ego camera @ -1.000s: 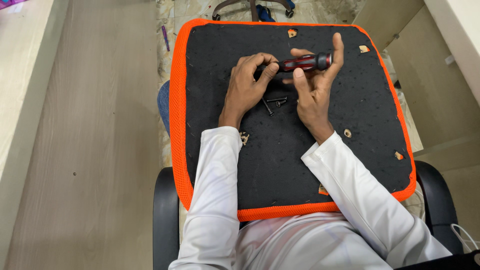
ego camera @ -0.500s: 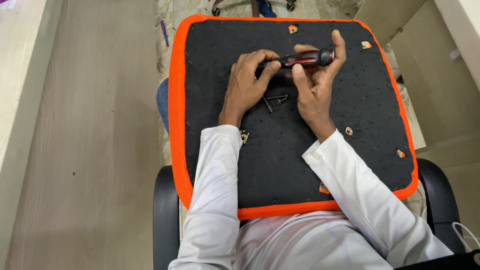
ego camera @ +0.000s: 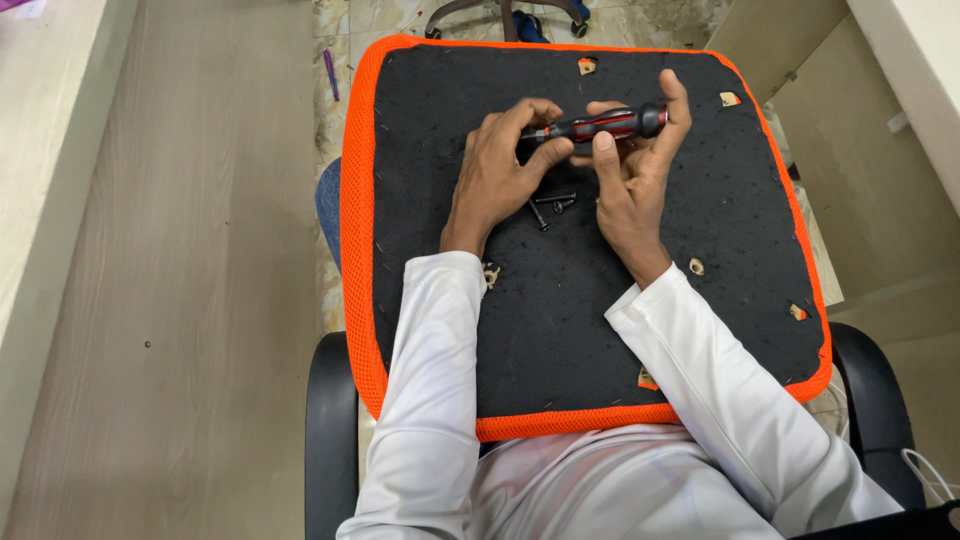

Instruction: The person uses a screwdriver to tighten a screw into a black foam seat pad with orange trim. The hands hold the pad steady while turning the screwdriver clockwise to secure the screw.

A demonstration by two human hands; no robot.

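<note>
An upturned chair seat [ego camera: 700,330], black underneath with an orange mesh rim, lies across my lap. My right hand [ego camera: 635,175] grips a red-and-black screwdriver [ego camera: 600,125] held level above the seat. My left hand [ego camera: 500,165] pinches the screwdriver's tip end with its fingertips. Several dark screws [ego camera: 550,205] lie loose on the black surface just below both hands. Small mounting holes [ego camera: 697,266] show pale wood through the fabric.
I sit in a black chair with armrests [ego camera: 330,430]. A wooden desk surface [ego camera: 150,250] runs along the left. Another chair's base [ego camera: 500,15] stands beyond the seat, and a purple pen [ego camera: 330,75] lies on the floor. A pale cabinet [ego camera: 880,120] is at right.
Both hands stay together on the screwdriver and have shifted slightly; the view has tilted a little.
</note>
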